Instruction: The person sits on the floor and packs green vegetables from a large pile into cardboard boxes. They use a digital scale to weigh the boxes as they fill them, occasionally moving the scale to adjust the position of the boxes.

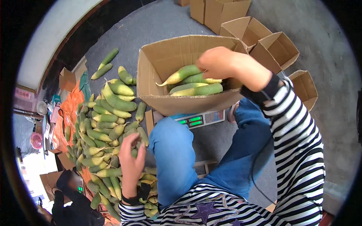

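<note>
An open cardboard box (pixel 175 103) stands in front of me with several green radishes (pixel 198 89) lying in it. My right hand (pixel 219 63) reaches over the box, slightly blurred, with its fingers curled at the thick end of the uppermost radish (pixel 182 74). Whether it grips that radish I cannot tell. To my left, a large heap of green-and-pale radishes (pixel 103 135) spreads over the floor. My left hand (pixel 132 154) hovers at the heap's near edge, thumb and fingers apart, nothing visible in it. A digital scale (pixel 198 120) with lit green displays sits under the box.
Several open cardboard boxes (pixel 274 50) stand at the back right. Loose radishes (pixel 106 63) lie beyond the heap. An orange plastic sheet (pixel 69 104) lies along its far left side. A person in dark clothing (pixel 75 206) is at lower left near another lit display (pixel 80 189).
</note>
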A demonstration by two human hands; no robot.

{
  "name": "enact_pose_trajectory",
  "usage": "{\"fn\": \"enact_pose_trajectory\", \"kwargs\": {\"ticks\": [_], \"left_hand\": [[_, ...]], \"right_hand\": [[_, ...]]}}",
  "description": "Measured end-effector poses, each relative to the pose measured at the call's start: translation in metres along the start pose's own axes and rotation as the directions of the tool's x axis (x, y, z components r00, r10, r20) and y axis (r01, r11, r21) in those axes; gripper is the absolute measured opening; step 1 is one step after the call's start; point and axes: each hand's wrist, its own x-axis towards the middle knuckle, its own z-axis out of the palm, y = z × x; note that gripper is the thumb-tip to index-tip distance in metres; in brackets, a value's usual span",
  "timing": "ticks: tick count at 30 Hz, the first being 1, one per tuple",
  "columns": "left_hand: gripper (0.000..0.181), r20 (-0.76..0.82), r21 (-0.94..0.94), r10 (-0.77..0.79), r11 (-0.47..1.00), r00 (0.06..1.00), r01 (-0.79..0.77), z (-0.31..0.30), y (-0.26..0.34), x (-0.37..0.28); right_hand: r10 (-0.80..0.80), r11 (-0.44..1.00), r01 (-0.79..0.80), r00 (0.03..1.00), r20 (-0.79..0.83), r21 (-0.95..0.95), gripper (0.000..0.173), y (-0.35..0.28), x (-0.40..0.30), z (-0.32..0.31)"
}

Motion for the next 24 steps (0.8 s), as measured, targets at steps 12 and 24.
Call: {"fn": "enact_pose_trajectory", "kwargs": {"ticks": [12,24], "left_hand": [[0.053,-0.014,0.177,0.474,0.868,0.880,-0.464,0.041,0.024,-0.020],[0.044,0.088,-0.303,0.332,0.907,0.939,-0.292,0.023,0.015,-0.004]], "right_hand": [[-0.269,0.883,0.313,0.948,0.170,-0.350,0.043,-0.024,0.173,0.098],[-0.084,0.966,0.059,0.992,-0.091,-0.250,0.040,-0.017,0.074,0.000]]}}
